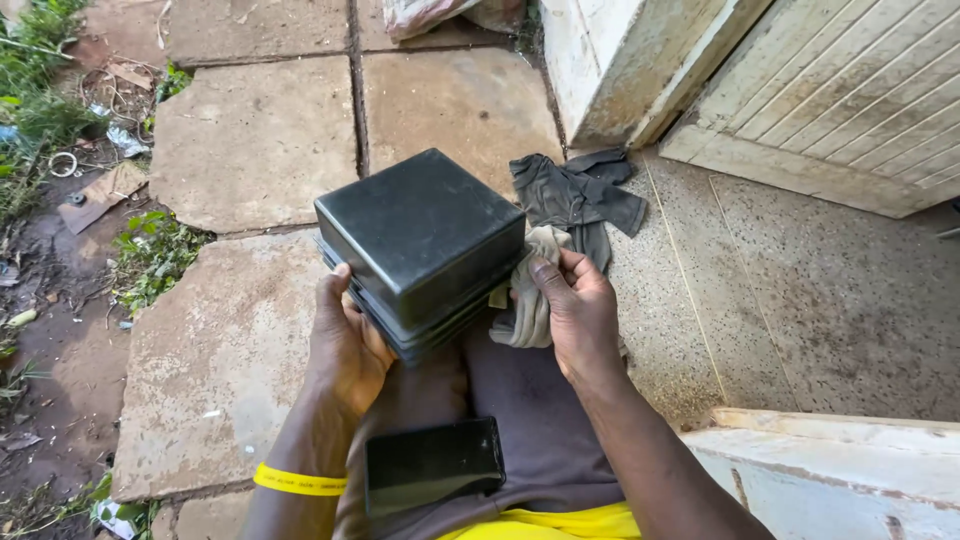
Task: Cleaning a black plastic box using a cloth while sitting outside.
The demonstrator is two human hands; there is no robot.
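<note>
**Paving, Weeds and a Worn Doorway**

Stone paving slabs (255,140) covered the ground, stained and cracked along their joints. To the left ran a strip of mud with weeds (150,255) and scattered litter (100,195). A dark grey garment (575,195) lay crumpled where the slabs met a speckled concrete floor (800,300). Above it stood a pale wooden door (850,100) with peeling paint, and a worn white ledge (830,460) showed at lower right. A black phone (432,465) rested on a lap.
</note>
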